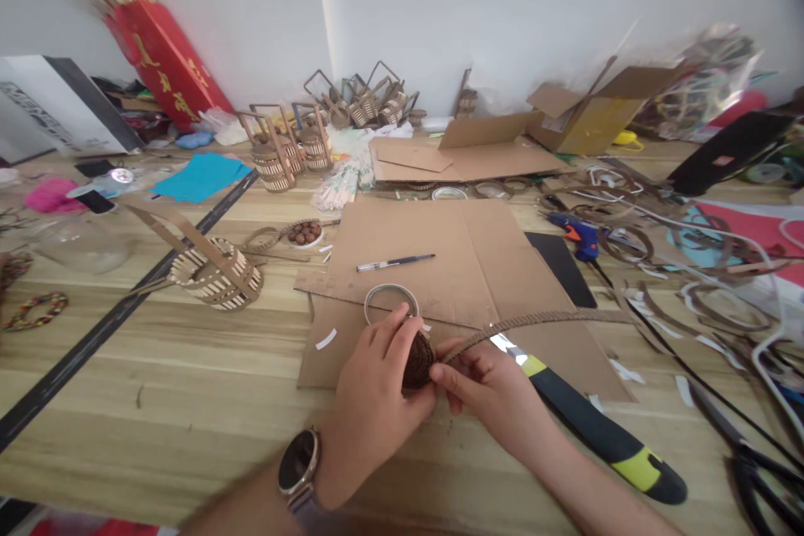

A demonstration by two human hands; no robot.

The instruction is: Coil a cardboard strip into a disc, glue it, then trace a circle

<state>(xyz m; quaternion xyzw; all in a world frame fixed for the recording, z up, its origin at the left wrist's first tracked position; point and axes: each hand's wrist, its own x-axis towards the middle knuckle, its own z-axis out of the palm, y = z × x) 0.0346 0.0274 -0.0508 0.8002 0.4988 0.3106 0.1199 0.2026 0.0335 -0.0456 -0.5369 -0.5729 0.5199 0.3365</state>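
Note:
My left hand [380, 364], with a watch on the wrist, is closed around a dark brown coil [417, 362] of wound strip. Beside it my right hand [481, 389] pinches a brown corrugated paper strip [540, 322] where it meets the coil. The strip's free length arcs away to the right. A pale ring [390, 291] lies just beyond my left fingers, on the cardboard sheet [440, 234]. Under and beside my right hand is a black and yellow utility knife [590, 406], its blade end partly hidden by the strip.
A pen [395, 262] lies on the cardboard. To the left stands a small woven basket [217, 272] with a tall handle, near a dish of brown balls [305, 233]. On the right are a blue glue gun [576, 234], loose strips and black scissors [754, 461]. More baskets [368, 105] stand at the back.

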